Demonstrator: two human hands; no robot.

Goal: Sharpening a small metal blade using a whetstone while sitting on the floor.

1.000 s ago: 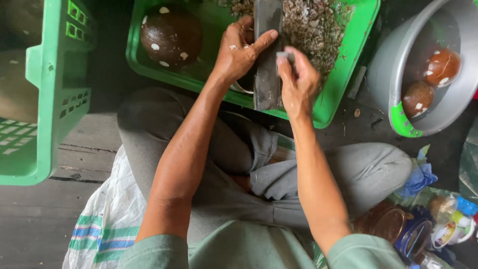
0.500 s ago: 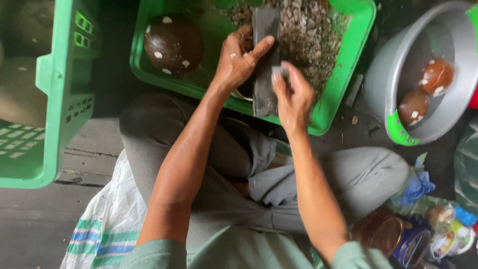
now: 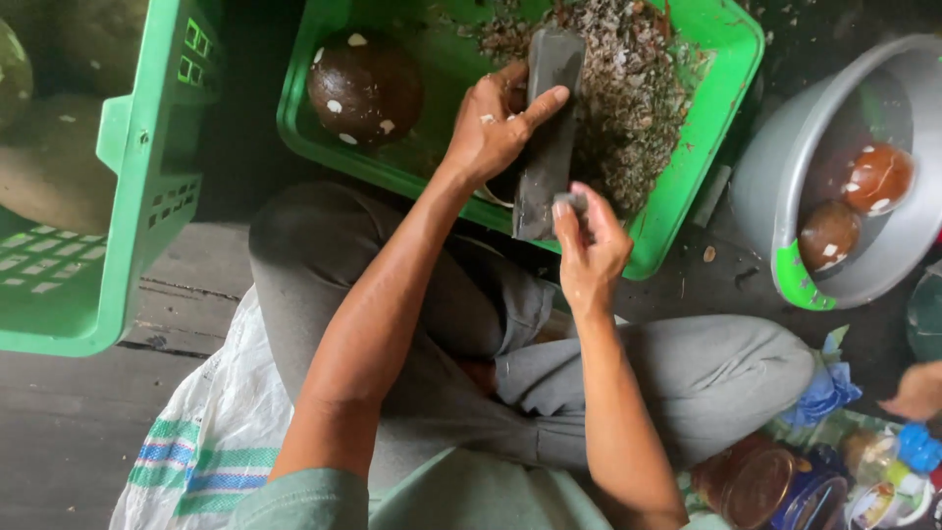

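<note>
Because the green tray point(image 3: 721, 147) is the biggest thing before my knees, I place everything else by it. Left of it stands a taller green crate point(image 3: 128, 196), well apart; right of it sits a grey basin point(image 3: 785, 196) with two brown peeled fruits point(image 3: 854, 206) inside. Within the tray, a heap of dark shavings point(image 3: 628, 88) fills the right half, and one round brown husked fruit point(image 3: 365, 86) with white spots lies alone in the left corner.

Across the tray's near rim leans a dark flat blade point(image 3: 545, 137), upright on its edge, its far end resting against the shavings. My left hand point(image 3: 491, 128) wraps over the blade's left side, thumb stretched along its face, and seems to press something pale and round beneath it at the rim; what that is I cannot tell, since my palm hides it. My right hand point(image 3: 589, 245) is closed in a narrow pinch on the blade's near end, just over the tray's edge.

I judge the danger lies under my left palm: my fingers sit touching the blade, and if the hidden piece rolls or the blade slips off the rim, the edge could meet my thumb, or shavings spill onto my lap.
</note>
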